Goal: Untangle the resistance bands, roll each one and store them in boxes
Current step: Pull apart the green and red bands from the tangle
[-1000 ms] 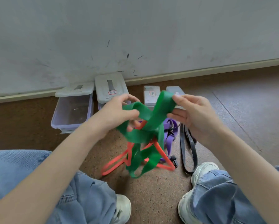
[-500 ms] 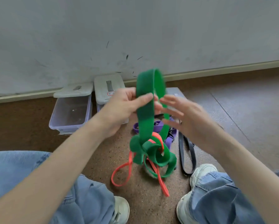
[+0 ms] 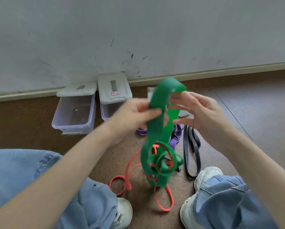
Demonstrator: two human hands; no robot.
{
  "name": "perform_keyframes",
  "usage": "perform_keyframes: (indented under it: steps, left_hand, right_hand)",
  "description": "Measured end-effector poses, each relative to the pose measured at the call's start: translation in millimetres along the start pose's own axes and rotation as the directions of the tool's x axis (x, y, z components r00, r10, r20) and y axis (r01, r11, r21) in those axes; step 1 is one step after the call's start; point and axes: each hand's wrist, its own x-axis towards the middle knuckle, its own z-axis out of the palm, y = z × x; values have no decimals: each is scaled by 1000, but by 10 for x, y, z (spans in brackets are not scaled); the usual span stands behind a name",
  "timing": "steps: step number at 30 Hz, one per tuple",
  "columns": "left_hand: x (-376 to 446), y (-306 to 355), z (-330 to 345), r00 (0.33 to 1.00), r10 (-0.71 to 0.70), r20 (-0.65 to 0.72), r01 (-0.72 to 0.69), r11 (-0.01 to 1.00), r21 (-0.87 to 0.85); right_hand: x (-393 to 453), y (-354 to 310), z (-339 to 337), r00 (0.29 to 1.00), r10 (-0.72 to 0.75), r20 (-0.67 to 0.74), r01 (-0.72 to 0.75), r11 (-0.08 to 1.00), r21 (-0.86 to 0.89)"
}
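A clear plastic box (image 3: 74, 113) with a pale lid (image 3: 77, 90) propped at its back edge stood far left of the green band (image 3: 156, 123), against the wall; it held only a few specks. A second clear box (image 3: 108, 111) stood just beside it, nearer the band, its white lid (image 3: 114, 88) with a red label tilted up over it; what lay inside could not be told.

The left hand (image 3: 132, 118) came in from the left of the green band, its fingers (image 3: 152, 111) curled and pinching the flat, wide, rubbery strip partway down one side of its raised loop. The hand and band were blurred.

The green band rose in a tall loop between the hands, then dropped into a knot of coils near the speckled brown floor (image 3: 89, 141). A thin orange band (image 3: 132, 172) was threaded through those coils and trailed in loops on the floor to the left and below.

Behind the green band lay a purple band (image 3: 177, 139) in a heap. The right hand (image 3: 198, 113) was on the band's right, its fingers (image 3: 184, 95) spread, the tips touching the loop's top. A narrow dark band (image 3: 192, 154) lay in a long loop on the floor to the right, beside a white shoe (image 3: 208, 174).
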Motion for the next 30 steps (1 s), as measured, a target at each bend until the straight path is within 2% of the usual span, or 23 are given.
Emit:
perform_keyframes:
  steps: [1,3,5,7,10,11,12,14,16,17,18,20,21,23,25,27,30]
  left_hand:
    - [26,112,-60,998,47,-30,-50,992,-115]
    - [68,199,-119,995,78,-68,-90,975,-201]
    - [79,109,-156,1000,-14,-22,10,977,-211]
    - [48,-95,-186,981,-148,123,163,978,-129]
    - [-74,-430,-51,891,-276,361,196,950,242]
    - [-78,-533,26,894,-275,353,172,940,294]
    - [-60,-611,102,927,-233,293,133,937,324]
    - [14,-645,156,994,-106,40,81,911,405]
    - [85,-612,90,979,25,-202,77,873,481]
    - [111,-595,65,970,89,-225,36,865,501]
    - [125,-582,60,982,109,-155,-20,874,486]
    - [135,-582,128,994,61,94,-89,939,333]
    - [120,-590,182,983,30,181,-75,965,252]
    - [95,-635,226,971,-25,236,-10,989,148]
    - [66,-688,237,979,-56,195,33,992,120]
    - [59,-679,197,989,-94,113,85,993,88]
    - [98,-511,64,991,-101,-89,106,993,54]
  right_hand:
    - [-26,6,-7,993,72,92,-63,993,-100]
    - [-92,115,67,946,208,250,-111,930,-351]
    - [-117,205,187,952,178,249,-47,888,-457]
    - [-85,171,209,993,36,113,7,933,-360]
    - [-14,-49,110,997,-71,7,71,997,33]
    - [6,-108,81,994,-105,3,104,989,101]
    - [26,-158,75,991,-135,-1,134,984,114]
    - [39,-194,86,989,-145,-11,145,987,64]
    - [10,-157,90,997,-73,-31,74,997,32]
    - [-12,-115,86,999,-22,-24,23,999,26]
    - [-34,-75,95,999,32,8,-32,999,15]
    - [-66,-29,116,991,102,82,-103,995,2]
    - [-66,-33,111,991,96,93,-99,995,23]
    - [-43,-69,62,997,47,55,-53,992,117]
    - [-38,-86,16,999,39,-8,-37,983,181]
    - [-37,-57,-16,996,73,-46,-64,983,171]
    - [4,-65,-36,986,146,-76,-135,982,135]
